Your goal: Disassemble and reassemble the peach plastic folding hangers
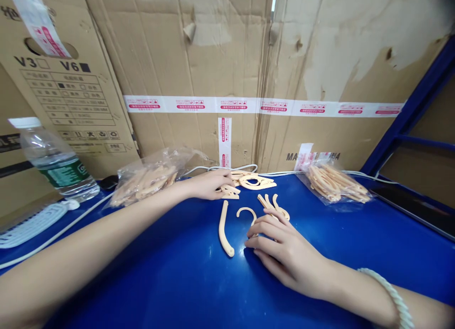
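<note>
My left hand reaches to the back of the table, its fingers curled down on a beige plastic clip-like piece. Just beyond it lie several flat beige folding-hanger parts. My right hand rests low over the table with its fingers apart. Its fingers partly cover a beige hook, and I cannot tell whether they touch it. Behind that hand is a small group of curved beige pieces. A single curved hanger arm lies between my hands.
Clear bags of beige parts lie at the back left and back right. A water bottle and a white slotted object are at left. At right lies a dark flat device. Cardboard walls the back, with a white cable along it.
</note>
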Demonstrator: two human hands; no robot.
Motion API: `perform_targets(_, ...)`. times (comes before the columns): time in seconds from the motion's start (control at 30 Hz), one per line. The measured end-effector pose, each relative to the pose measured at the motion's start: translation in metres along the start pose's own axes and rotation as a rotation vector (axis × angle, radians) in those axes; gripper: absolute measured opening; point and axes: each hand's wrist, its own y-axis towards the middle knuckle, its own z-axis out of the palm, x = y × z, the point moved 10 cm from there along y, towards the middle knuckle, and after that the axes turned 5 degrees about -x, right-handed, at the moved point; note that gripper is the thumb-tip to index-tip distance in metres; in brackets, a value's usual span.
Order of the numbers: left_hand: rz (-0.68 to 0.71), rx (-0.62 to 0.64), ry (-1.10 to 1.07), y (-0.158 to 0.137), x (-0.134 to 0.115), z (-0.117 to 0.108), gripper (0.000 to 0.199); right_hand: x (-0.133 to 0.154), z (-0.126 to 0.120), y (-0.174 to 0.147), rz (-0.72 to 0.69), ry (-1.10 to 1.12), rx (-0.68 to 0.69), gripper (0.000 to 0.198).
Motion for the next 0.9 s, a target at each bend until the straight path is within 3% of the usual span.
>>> perform_targets(0.4, -0.078, 0.011, -0.038, -0.022, 0.003, -0.004, 0.017, 0.001, -0.002, 0.000, -0.006, -0.014, -0.021, 0.026)
perform_targets(0.6, -0.188, -0.168, -0.094, -0.034, 0.012, -0.018, 0.018, -0.003, -0.007, -0.001, 0.032, 0.072, -0.091, 0.026)
perform_targets(0.67, -0.253, -0.278, -0.138, -0.040, 0.000, -0.031, 0.018, -0.012, -0.011, -0.003, 0.131, 0.206, -0.161, 0.028)
perform_targets(0.77, -0.337, -0.390, -0.275, -0.048, -0.038, -0.040, 0.022, -0.033, -0.009, -0.009, 0.390, 0.515, -0.254, 0.034)
perform_targets(0.83, -0.434, -0.437, -0.652, -0.055, -0.063, -0.032, 0.027, -0.038, -0.001, -0.013, 0.532, 0.756, -0.273, 0.037)
perform_targets(0.9, -0.465, -0.410, -0.848, -0.057, -0.091, -0.018, 0.032, -0.035, 0.010, -0.014, 0.622, 0.974, -0.239, 0.035)
